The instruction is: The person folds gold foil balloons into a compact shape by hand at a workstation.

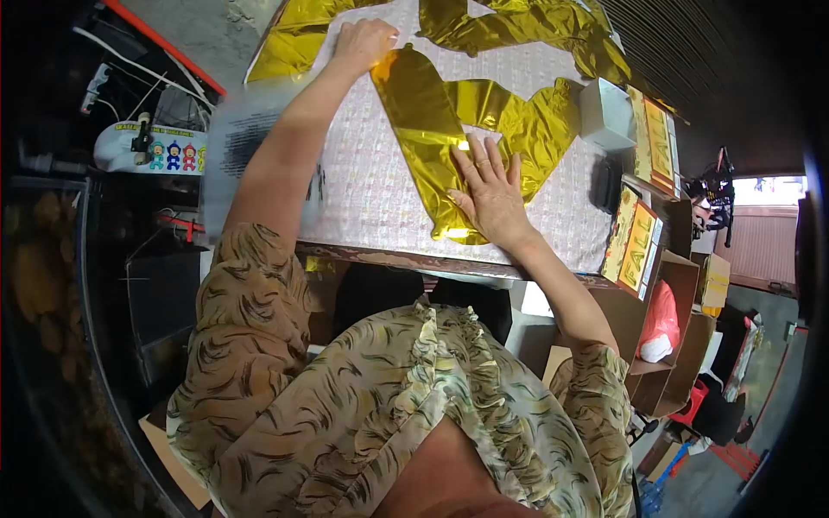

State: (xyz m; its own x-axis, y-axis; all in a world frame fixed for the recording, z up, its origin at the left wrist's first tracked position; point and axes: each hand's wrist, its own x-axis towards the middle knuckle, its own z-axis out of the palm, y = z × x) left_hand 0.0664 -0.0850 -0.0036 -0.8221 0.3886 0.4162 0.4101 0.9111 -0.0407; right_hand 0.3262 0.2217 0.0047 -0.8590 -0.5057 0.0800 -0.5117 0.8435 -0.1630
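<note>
A flat, uninflated gold foil balloon [423, 134], shaped like a letter N, lies on the cloth-covered table in front of me. My right hand [492, 190] rests flat on its lower part, fingers spread. At the upper end of the balloon's left stroke, my left hand [367, 45] has its fingers curled in at the foil edge; the fingertips are partly hidden. More gold foil balloons lie beyond, one sheet [518, 30] at the far right and another [289, 43] at the far left.
A pale patterned cloth [354, 198] covers the table. Clear plastic bags [237, 147] lie at its left edge. On the right are a white box [607, 116], a dark case [606, 183] and boxes marked FALL [637, 250]. Cardboard boxes [678, 345] and a red bag [661, 319] stand below.
</note>
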